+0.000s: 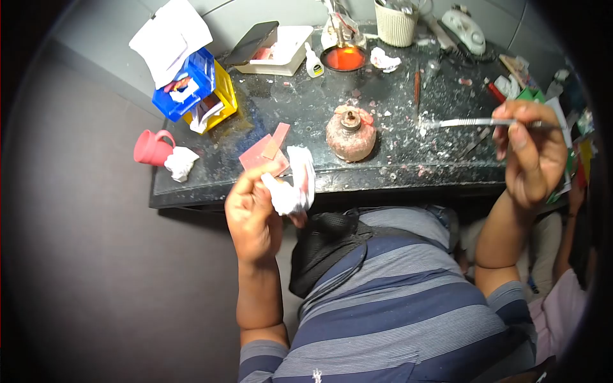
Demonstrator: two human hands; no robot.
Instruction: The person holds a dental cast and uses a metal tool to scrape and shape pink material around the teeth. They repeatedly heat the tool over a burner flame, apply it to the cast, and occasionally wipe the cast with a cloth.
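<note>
Over the front edge of the workbench (294, 96), my left hand (251, 214) is closed on a crumpled white tissue (295, 188), pinched between thumb and fingers. Behind it lie flat pink wax sheets (258, 152), one a narrow strip. To the right, my right hand (533, 153) is raised above the bench, its fingers wrapped round a slim metal carving tool (472, 122) with a ribbed grip. The tool's tip points left. Between the hands stands a squat spirit lamp (350, 142) crusted with pink wax; no flame shows on its wick.
At the left are a red mug (151, 148), tissue (182, 163) and a blue-and-yellow box (220, 96). Along the back stand a white tray (284, 54), small bottle (313, 62), orange-lit dish (345, 58) and ribbed pot (396, 25). A red-handled tool (417, 88) lies behind. Another person's arm (568, 236) shows far right.
</note>
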